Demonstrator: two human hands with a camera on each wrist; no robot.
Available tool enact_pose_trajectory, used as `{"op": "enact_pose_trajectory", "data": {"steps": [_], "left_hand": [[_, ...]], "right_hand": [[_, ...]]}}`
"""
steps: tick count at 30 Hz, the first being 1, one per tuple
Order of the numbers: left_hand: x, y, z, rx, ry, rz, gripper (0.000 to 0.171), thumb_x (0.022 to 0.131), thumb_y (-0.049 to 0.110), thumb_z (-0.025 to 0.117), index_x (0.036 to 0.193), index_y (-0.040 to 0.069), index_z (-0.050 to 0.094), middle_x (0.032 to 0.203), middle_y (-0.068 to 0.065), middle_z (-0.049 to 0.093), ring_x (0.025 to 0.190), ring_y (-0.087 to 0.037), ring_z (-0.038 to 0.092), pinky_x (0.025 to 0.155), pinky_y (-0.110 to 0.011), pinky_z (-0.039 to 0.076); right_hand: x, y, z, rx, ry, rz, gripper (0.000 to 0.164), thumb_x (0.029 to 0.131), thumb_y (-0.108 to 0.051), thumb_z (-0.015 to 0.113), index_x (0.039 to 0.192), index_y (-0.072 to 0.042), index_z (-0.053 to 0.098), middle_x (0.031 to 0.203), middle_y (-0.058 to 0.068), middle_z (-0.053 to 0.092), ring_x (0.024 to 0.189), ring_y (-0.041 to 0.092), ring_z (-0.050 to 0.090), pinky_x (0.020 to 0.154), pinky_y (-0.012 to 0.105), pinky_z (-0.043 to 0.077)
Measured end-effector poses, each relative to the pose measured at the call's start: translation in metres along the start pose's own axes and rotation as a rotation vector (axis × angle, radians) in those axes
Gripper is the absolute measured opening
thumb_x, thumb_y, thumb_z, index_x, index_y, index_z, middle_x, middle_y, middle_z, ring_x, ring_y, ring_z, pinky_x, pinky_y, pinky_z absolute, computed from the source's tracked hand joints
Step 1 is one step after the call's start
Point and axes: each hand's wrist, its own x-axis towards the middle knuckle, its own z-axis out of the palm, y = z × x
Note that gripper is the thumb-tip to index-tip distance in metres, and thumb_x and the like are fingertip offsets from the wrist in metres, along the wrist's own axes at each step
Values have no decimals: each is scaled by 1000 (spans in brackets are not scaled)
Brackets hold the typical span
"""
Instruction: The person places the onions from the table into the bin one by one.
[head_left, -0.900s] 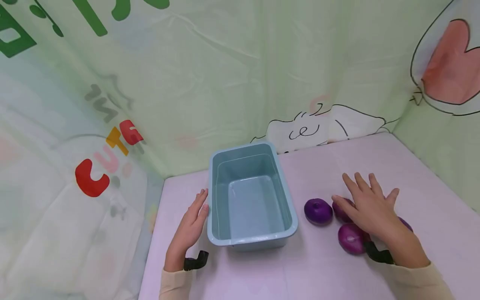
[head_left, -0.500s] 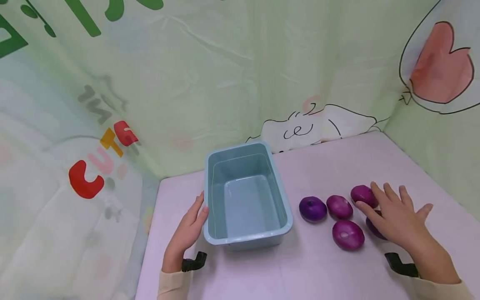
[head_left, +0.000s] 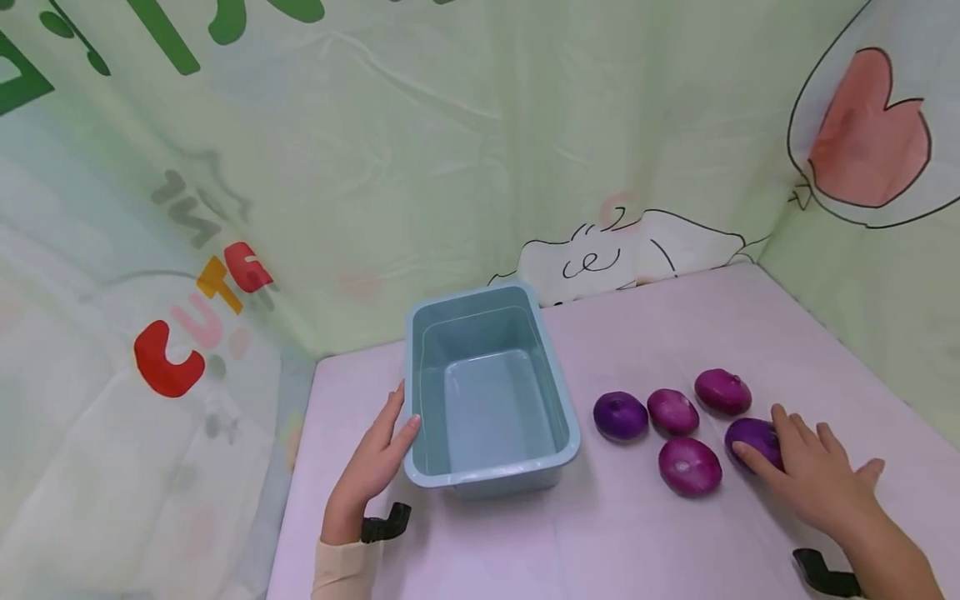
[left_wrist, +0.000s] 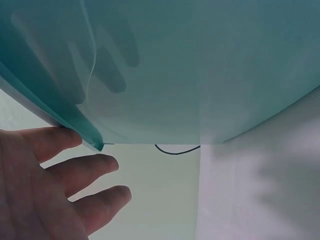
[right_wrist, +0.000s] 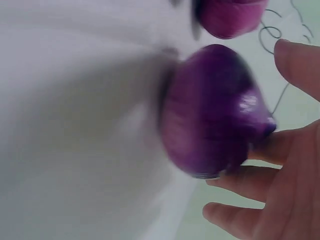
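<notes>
On the right of the table, in the head view, my right hand (head_left: 821, 479) reaches over a dark purple onion (head_left: 752, 444) with its thumb and fingers spread about it. The right wrist view has this onion (right_wrist: 215, 112) large and blurred; some fingers lie behind it, and the thumb stands apart. My left hand (head_left: 373, 458) rests against the left side of a blue plastic basin (head_left: 567, 417), thumb at the rim. In the left wrist view its fingers (left_wrist: 95, 205) look nearly straight, one touching the rim; the thumb is hidden.
Several more red onions lie on the table between basin and right hand: a dark one (head_left: 620, 416), a small one (head_left: 672, 412), a front one (head_left: 690, 467) and a rear one (head_left: 722, 392). A printed curtain (head_left: 420, 167) encloses the table's back and sides.
My right hand has moved right and toward me, off the other onions and to the dark one at the far right. The left hand now touches the basin rim. The view has shifted slightly.
</notes>
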Motion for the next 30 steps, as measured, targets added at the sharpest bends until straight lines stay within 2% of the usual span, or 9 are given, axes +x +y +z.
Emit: {"op": "enact_pose_trajectory", "data": {"steps": [7, 14, 21, 26, 30], "left_hand": [[0, 0, 0, 8, 8, -4, 68, 109, 44, 52, 168, 26, 22, 171, 0, 19, 156, -35, 8, 113, -72, 16], [0, 1, 1, 1, 12, 17, 68, 110, 41, 52, 168, 23, 21, 171, -2, 19, 156, -36, 8, 113, -72, 15], [0, -1, 2, 1, 24, 29, 68, 110, 38, 52, 168, 20, 22, 171, -7, 19, 155, -39, 8, 112, -73, 14], [-1, -2, 2, 4, 21, 20, 69, 110, 41, 52, 168, 21, 21, 171, -6, 18, 155, -38, 7, 112, -73, 15], [0, -1, 2, 4, 20, 10, 69, 109, 43, 52, 168, 25, 21, 171, -1, 19, 156, -36, 7, 112, -73, 16]], "right_hand": [[0, 4, 7, 9, 12, -35, 111, 97, -66, 59, 158, 13, 9, 147, 50, 23, 127, 74, 20, 82, 96, 1], [3, 8, 13, 26, 34, -9, 128, 86, -71, 71, 159, 11, 6, 145, 50, 26, 126, 75, 20, 83, 96, 0], [4, 11, 17, 26, 43, 12, 132, 82, -74, 72, 159, 11, 6, 143, 51, 26, 125, 74, 19, 86, 94, 0], [6, 9, 15, 25, 60, 35, 124, 82, -72, 74, 153, 14, 21, 137, 51, 34, 122, 72, 26, 86, 94, 5], [8, 10, 15, 30, 35, 70, 119, 82, -74, 72, 142, 19, 31, 126, 50, 41, 114, 70, 35, 88, 93, 8]]}}
